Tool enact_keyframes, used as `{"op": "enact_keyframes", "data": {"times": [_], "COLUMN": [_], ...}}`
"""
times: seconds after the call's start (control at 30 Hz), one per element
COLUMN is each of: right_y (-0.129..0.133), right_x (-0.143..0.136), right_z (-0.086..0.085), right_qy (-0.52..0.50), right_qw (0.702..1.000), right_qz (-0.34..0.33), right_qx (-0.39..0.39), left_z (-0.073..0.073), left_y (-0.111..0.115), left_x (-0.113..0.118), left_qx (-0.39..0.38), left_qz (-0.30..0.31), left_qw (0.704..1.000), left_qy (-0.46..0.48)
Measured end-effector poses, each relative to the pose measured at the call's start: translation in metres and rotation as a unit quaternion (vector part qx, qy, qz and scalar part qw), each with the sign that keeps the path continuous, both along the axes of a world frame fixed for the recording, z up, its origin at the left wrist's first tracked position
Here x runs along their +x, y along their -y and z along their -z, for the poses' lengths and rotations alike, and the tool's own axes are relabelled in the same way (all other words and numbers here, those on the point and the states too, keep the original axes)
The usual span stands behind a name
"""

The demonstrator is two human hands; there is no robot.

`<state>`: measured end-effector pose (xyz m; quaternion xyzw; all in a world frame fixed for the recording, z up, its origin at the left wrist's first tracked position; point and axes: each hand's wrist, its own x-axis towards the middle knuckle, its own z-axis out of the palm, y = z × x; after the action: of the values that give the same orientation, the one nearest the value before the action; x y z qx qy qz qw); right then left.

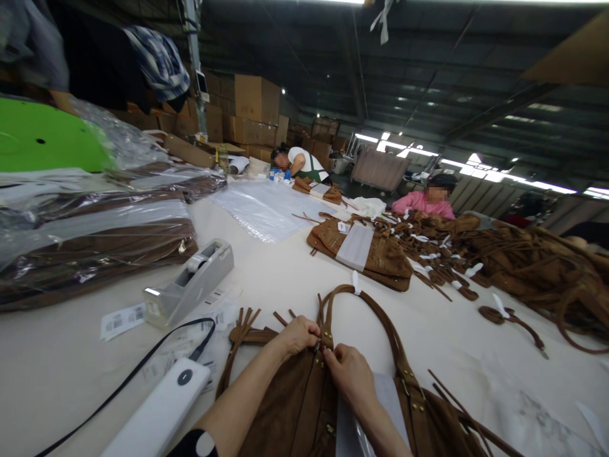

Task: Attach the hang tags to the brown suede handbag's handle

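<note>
A brown suede handbag [295,406] lies on the white table [285,266] right in front of me, its long strap [375,311] looping away from me. My left hand [299,334] and my right hand [349,374] both pinch the bag's top edge near a brass fitting at the strap's base. A grey paper sheet [387,397] lies on the bag under my right wrist. Fringe strips stick out at the bag's left and right sides.
A grey tape dispenser [190,282] and barcode labels [121,319] lie at left, with a white handheld device [157,412] and black cord near me. Bagged brown handbags [95,247] pile at far left. More bags [366,251] and straps heap at right. Two persons work at the far end.
</note>
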<state>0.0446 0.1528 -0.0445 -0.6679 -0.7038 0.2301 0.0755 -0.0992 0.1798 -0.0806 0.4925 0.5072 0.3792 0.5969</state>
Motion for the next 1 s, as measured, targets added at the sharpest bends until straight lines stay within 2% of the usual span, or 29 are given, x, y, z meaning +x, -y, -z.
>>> {"op": "enact_keyframes", "data": {"times": [0.13,0.23,0.4,0.53,0.63,0.7,0.8,0.9,1.0], "right_y": [-0.004,-0.003,0.003,0.000,-0.005,-0.004,0.001,0.011,0.019], "right_x": [0.009,0.007,-0.008,-0.017,-0.017,-0.014,-0.007,-0.001,0.001], "right_z": [-0.003,-0.003,-0.005,-0.007,-0.005,-0.002,0.001,-0.001,-0.005], "right_qy": [-0.096,-0.180,-0.147,-0.118,-0.153,-0.221,-0.373,-0.504,-0.584], "right_qw": [0.994,0.980,0.988,0.990,0.986,0.975,0.923,0.839,0.763], "right_qz": [-0.030,-0.030,-0.040,-0.058,-0.050,-0.024,0.039,0.110,0.162], "right_qx": [-0.044,-0.074,-0.007,0.059,0.051,0.011,-0.085,-0.169,-0.226], "left_z": [-0.001,-0.005,-0.007,-0.008,-0.011,-0.015,-0.022,-0.029,-0.037], "left_y": [0.003,0.005,0.010,0.013,0.015,0.017,0.021,0.028,0.039], "left_x": [-0.002,-0.005,-0.008,-0.011,-0.014,-0.016,-0.018,-0.021,-0.025], "left_qx": [0.015,0.027,0.044,0.049,0.047,0.049,0.059,0.045,0.021], "left_qz": [-0.068,-0.109,-0.168,-0.188,-0.193,-0.195,-0.187,-0.159,-0.130], "left_qw": [0.998,0.993,0.983,0.976,0.971,0.967,0.961,0.960,0.967], "left_qy": [0.006,0.026,0.061,0.100,0.133,0.156,0.193,0.226,0.218]}}
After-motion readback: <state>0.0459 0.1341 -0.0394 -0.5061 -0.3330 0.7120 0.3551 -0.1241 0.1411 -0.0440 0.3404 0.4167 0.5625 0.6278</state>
